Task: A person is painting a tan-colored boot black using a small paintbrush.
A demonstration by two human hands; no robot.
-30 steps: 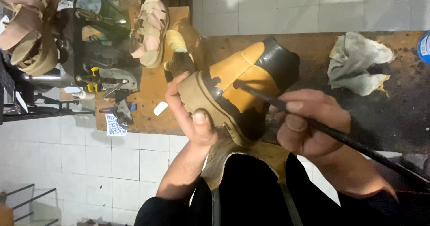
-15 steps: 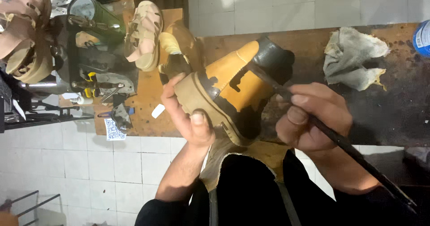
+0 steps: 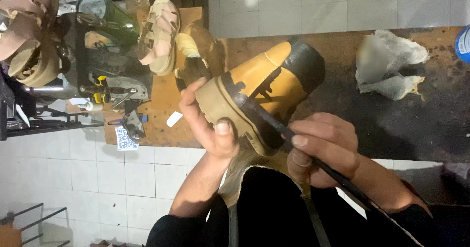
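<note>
Two hands work on one boot [image 3: 267, 88], which sits over the person's lap at the near edge of the bench [image 3: 391, 124], sole turned toward the camera and toe pointing left. The left hand [image 3: 208, 124] wraps the sole edge near the toe, thumb pressed on the pale tread and fingers curled behind, so it is closed firmly on the boot. The right hand [image 3: 323, 146] is closed narrowly, pen-fashion, round a long dark brush [image 3: 313, 151] whose tip lies on the dark band between sole and tan upper. The boot looks fairly heavy and stiff: a thick lugged sole, firm leather upper, a softer black collar at the far end. The sole rim seems the safest hold, being rigid and rough; the dark band looks wet, so likely smeary and slick to touch. The brush is thin and light, and probably wants a loose, steady pinch near its middle. A crumpled rag [image 3: 391, 71] lies on the bench well to the right, apart from both hands. To the left, a sandal [image 3: 159, 36] rests on a wooden board, with a green can [image 3: 110, 14] and small tools beyond it.
</note>
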